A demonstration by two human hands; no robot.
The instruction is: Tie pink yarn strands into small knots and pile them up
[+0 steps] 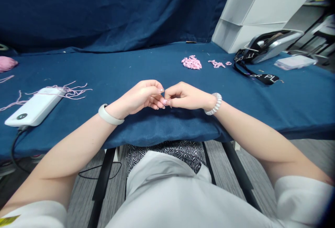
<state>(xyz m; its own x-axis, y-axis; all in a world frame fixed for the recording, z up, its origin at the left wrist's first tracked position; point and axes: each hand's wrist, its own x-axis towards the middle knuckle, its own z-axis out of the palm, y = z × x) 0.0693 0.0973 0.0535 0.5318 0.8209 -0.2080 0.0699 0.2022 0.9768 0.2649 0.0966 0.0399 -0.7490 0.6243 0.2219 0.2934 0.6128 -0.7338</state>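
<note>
My left hand (141, 97) and my right hand (184, 96) meet fingertip to fingertip over the near part of the blue cloth-covered table (125, 71). Both have their fingers curled into a pinch. A tiny pink bit (164, 102) shows between the fingertips; I cannot make out what it is. A white band is on my left wrist and a pearly coil bracelet on my right wrist. A small pile of pink yarn pieces (192, 62) lies farther back to the right, apart from both hands.
A white power bank (34, 106) with a cable and loose pink yarn strands (70, 91) lies at left. A pink yarn ball (6, 63) is at far left. A black lanyard (255, 74), a grey device (272, 44), a clear box (294, 62) and white shelving (251, 8) stand at right.
</note>
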